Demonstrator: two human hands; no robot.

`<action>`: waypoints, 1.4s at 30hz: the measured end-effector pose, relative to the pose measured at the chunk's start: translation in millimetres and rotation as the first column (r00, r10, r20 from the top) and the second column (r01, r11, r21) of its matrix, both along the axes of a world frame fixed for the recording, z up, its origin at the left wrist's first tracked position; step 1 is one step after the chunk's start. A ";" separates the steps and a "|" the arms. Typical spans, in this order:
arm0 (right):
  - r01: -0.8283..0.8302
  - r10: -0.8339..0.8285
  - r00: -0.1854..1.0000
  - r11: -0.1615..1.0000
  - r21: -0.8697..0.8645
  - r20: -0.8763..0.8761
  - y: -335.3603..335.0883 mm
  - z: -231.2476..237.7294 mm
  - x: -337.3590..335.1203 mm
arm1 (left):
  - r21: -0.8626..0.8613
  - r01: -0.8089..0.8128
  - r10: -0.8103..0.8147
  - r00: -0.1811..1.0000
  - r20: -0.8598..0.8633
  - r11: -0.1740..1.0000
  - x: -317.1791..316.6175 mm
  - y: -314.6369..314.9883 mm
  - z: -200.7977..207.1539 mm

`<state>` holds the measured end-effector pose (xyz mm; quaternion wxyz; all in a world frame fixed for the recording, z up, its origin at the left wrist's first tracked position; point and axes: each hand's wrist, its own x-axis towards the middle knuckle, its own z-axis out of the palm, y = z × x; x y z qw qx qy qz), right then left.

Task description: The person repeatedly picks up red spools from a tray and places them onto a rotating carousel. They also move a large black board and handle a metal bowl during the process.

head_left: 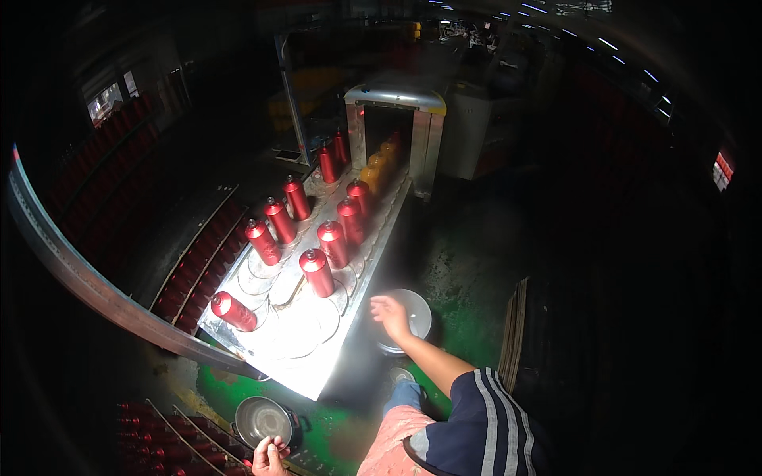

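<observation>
Head view: ten red bottles [317, 273] stand in two rows on the metal bench [290, 377], from 8 to 11 o'clock of the picture's middle. The row toward 9 o'clock counts six, the other four. Their long axes run upright, necks up, the tops leaning in the picture toward 11 o'clock. The nearest one in the row of six points its neck nearer 10 o'clock — whether it truly tilts, I cannot tell. The bench's own long axis runs from 7 to 1 o'clock, up to one metal arch [397, 97] at 12. Just before the arch, at least three yellow bottles [371, 177] continue the row of four; those deeper in are too dark to count.

The right hand [390, 314], at 6 o'clock, is loosely spread with nothing seen in its grasp, over one metal pail [422, 314]. The left hand [271, 458], at 7 o'clock, has its fingers curled beside one two-handled pot [262, 420] — I cannot tell whether it grips anything.
</observation>
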<state>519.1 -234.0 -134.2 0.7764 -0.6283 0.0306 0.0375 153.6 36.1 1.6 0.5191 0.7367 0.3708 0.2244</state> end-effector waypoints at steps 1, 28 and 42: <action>-0.070 0.071 0.997 0.997 0.025 -0.009 21.0 7.7 -20.5 | 0.032 -0.007 0.007 1.000 0.010 0.999 -30.2 5.7 -4.7; -0.508 0.897 -0.386 -0.014 -0.861 0.213 628.3 15.7 -496.9 | 0.442 -0.625 0.753 0.622 -0.217 0.643 -368.6 296.5 -157.3; -0.527 0.856 -0.402 0.073 -0.847 0.324 741.1 -64.4 -520.6 | 0.579 -0.654 0.863 0.462 -0.204 0.487 -366.6 417.5 -207.8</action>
